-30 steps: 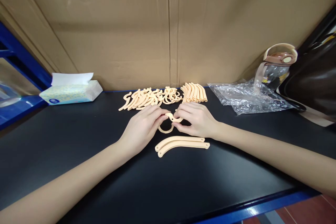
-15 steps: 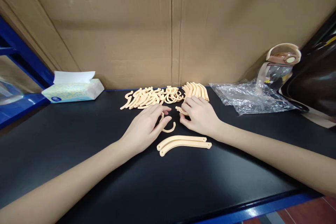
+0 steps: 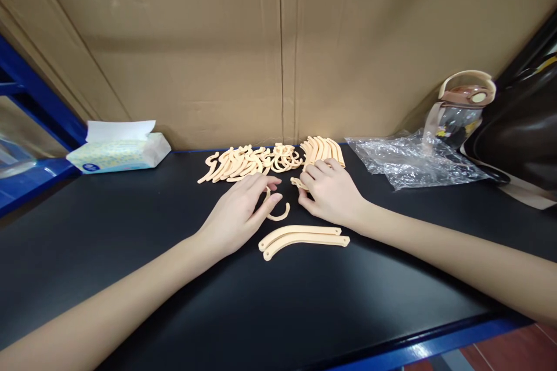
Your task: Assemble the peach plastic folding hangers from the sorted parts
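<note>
My left hand (image 3: 239,208) rests on the black table with thumb and fingers apart. Just beside its thumb lies a beige curved hook (image 3: 281,214), partly hidden behind the hand. My right hand (image 3: 328,192) has its fingers curled down over a small beige curved piece (image 3: 297,183), whose end sticks out to the left; the rest is covered. In front of both hands, two long beige curved arms (image 3: 304,235) with holes at their ends lie side by side.
At the back lie a pile of beige hooks (image 3: 237,163), more rounded pieces (image 3: 286,156) and a stack of curved arms (image 3: 322,151). A tissue pack (image 3: 119,153) stands left. On the right are a clear plastic bag (image 3: 413,159), a bottle (image 3: 459,122) and a dark bag (image 3: 517,127).
</note>
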Available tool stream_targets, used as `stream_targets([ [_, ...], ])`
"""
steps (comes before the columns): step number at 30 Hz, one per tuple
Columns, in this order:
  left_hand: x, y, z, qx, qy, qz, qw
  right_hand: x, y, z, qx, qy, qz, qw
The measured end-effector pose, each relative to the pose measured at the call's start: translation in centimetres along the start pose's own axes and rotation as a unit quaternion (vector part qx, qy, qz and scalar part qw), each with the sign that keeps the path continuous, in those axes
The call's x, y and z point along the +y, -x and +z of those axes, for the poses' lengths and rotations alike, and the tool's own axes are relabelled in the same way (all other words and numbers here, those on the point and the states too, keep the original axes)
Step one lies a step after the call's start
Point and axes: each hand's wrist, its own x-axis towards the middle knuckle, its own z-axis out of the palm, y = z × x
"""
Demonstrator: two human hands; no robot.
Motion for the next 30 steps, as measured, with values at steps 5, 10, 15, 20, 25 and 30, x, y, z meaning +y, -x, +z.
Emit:
stream_targets([
  [5,-0.1,0.1,0.0,0.005,-0.002,0.001,1.000,0.0,0.1,-0.1,-0.001,0.004,-0.015,1.000],
  [10,-0.1,0.1,0.0,0.004,0.000,0.005,1.000,0.1,0.1,-0.1,-0.010,0.003,-0.016,1.000],
  [15,0.0,0.0,0.0,0.002,-0.003,0.006,1.000,0.0,0.0,-0.3,-0.010,0.007,-0.023,1.000],
  [20,-0.1,0.0,0.0,0.001,-0.002,0.005,1.000,-0.2,0.0,-0.3,-0.013,0.014,-0.028,0.999],
  [25,-0.1,0.0,0.1,-0.001,-0.004,0.002,1.000,0.0,0.0,-0.5,0.019,0.027,-0.022,0.999],
  [30,-0.2,0.0,0.0,0.001,-0.008,0.004,1.000,1.1,-0.3,-1.4,0.115,0.003,0.001,0.993],
])
